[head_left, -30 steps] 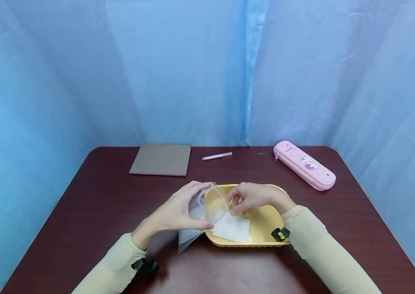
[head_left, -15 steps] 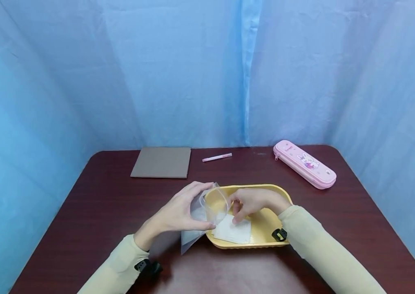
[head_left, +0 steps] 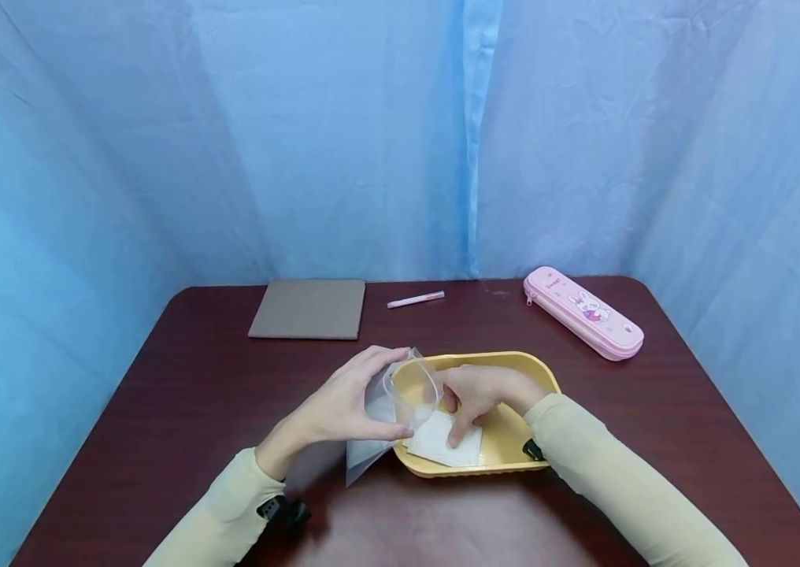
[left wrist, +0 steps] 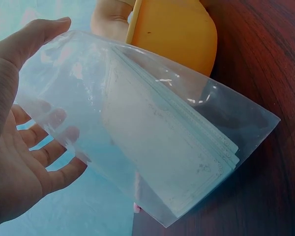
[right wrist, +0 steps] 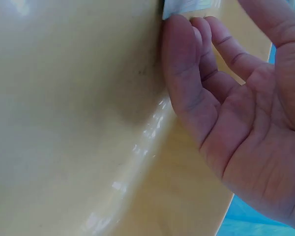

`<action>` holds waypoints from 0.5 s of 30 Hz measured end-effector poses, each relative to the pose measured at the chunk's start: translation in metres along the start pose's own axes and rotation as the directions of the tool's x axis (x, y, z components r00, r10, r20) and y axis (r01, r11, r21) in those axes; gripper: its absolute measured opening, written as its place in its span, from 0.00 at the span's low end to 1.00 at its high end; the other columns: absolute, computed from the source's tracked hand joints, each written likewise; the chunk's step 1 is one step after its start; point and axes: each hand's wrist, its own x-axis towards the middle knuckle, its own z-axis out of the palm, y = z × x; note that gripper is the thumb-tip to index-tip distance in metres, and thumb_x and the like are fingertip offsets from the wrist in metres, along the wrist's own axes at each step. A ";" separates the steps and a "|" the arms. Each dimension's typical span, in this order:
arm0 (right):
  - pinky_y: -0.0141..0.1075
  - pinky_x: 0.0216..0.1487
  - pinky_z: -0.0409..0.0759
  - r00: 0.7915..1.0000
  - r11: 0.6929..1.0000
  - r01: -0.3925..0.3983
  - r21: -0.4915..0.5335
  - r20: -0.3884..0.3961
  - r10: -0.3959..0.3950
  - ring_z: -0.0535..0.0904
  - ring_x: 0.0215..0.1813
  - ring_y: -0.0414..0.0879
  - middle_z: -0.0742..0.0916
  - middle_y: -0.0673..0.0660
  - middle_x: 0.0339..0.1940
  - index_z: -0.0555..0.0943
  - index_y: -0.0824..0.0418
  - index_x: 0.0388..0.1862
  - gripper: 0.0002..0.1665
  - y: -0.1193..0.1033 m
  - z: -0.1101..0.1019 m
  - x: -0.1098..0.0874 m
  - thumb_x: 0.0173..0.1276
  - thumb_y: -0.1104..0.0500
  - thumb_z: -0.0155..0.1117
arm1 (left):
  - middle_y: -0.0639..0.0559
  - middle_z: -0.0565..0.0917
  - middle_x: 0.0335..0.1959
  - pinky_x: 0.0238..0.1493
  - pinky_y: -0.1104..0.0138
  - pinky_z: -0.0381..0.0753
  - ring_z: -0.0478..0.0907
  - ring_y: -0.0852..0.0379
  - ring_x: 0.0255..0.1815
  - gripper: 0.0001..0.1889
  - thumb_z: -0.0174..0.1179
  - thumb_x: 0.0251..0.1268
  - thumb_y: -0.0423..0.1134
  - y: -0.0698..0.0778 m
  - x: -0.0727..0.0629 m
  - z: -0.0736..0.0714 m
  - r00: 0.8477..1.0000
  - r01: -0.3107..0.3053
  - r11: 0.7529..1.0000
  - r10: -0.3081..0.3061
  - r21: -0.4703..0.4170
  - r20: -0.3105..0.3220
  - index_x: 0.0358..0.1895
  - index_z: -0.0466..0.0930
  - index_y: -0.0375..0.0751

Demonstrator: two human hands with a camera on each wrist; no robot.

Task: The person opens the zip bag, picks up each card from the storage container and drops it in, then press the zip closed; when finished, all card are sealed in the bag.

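Between its spread thumb and fingers, my left hand [head_left: 343, 405] holds a clear plastic bag [left wrist: 73, 98] tilted, its mouth spread into a round opening. A stack of white squares with patterned edges, looking like paper napkins [left wrist: 157, 132], lies inside the bag. My right hand [head_left: 481, 390] reaches into a yellow basket [head_left: 520, 453]. Its thumb lies over more white napkins [head_left: 435, 441] there. In the right wrist view its bent fingers [right wrist: 182, 59] touch the basket's inside near a napkin edge [right wrist: 187, 6]; no firm pinch shows.
At the table's far side lie a grey-brown notebook [head_left: 308, 309], a pink-and-white pen [head_left: 416, 299] and a pink rabbit pencil case [head_left: 584, 313]. Blue curtains [head_left: 343, 142] surround the dark red-brown table [head_left: 194, 394]. The basket's left end stands close against the bag.
My right hand has come lower into the basket, and its thumb has slid nearer over the napkins. The left hand keeps the bag in about the same place.
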 end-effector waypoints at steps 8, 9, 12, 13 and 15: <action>0.32 0.27 0.74 1.000 0.999 0.011 -0.049 -0.001 -0.012 0.76 0.24 0.41 0.83 0.53 0.33 0.78 0.52 0.46 0.29 0.002 -0.001 0.000 0.48 0.61 0.86 | 0.51 0.76 0.63 0.62 0.61 0.73 0.71 0.62 0.61 0.51 0.81 0.43 0.55 0.002 0.000 -0.001 0.999 0.032 1.000 -0.032 0.002 0.015 0.74 0.67 0.46; 0.32 0.28 0.74 1.000 0.998 0.013 -0.061 -0.003 -0.013 0.77 0.25 0.41 0.83 0.52 0.32 0.79 0.53 0.44 0.28 0.003 -0.002 0.001 0.48 0.60 0.86 | 0.52 0.76 0.63 0.62 0.61 0.73 0.71 0.62 0.61 0.51 0.81 0.43 0.55 0.002 0.000 -0.001 0.999 0.039 0.999 -0.039 0.004 0.017 0.74 0.67 0.46; 0.32 0.30 0.74 1.000 0.997 0.016 -0.081 0.001 -0.016 0.77 0.26 0.39 0.83 0.50 0.30 0.81 0.54 0.42 0.24 0.004 -0.004 0.002 0.50 0.58 0.86 | 0.54 0.76 0.64 0.63 0.61 0.73 0.71 0.63 0.62 0.51 0.81 0.43 0.55 0.002 -0.001 -0.002 0.998 0.052 0.999 -0.052 0.008 0.019 0.74 0.67 0.47; 0.31 0.30 0.74 1.000 0.997 0.017 -0.074 0.009 -0.017 0.77 0.26 0.39 0.84 0.49 0.29 0.81 0.55 0.42 0.23 0.004 -0.004 0.002 0.50 0.58 0.85 | 0.54 0.76 0.64 0.63 0.61 0.73 0.71 0.62 0.62 0.51 0.81 0.43 0.55 0.002 -0.001 -0.001 0.999 0.050 0.999 -0.050 0.009 0.019 0.74 0.67 0.47; 0.30 0.30 0.74 0.999 0.998 0.024 -0.053 0.028 -0.023 0.77 0.25 0.39 0.84 0.48 0.28 0.82 0.56 0.44 0.23 0.004 -0.004 0.001 0.51 0.58 0.85 | 0.54 0.76 0.63 0.63 0.61 0.73 0.71 0.62 0.62 0.51 0.81 0.43 0.55 0.002 -0.001 -0.001 0.999 0.043 0.999 -0.044 0.010 0.017 0.74 0.67 0.47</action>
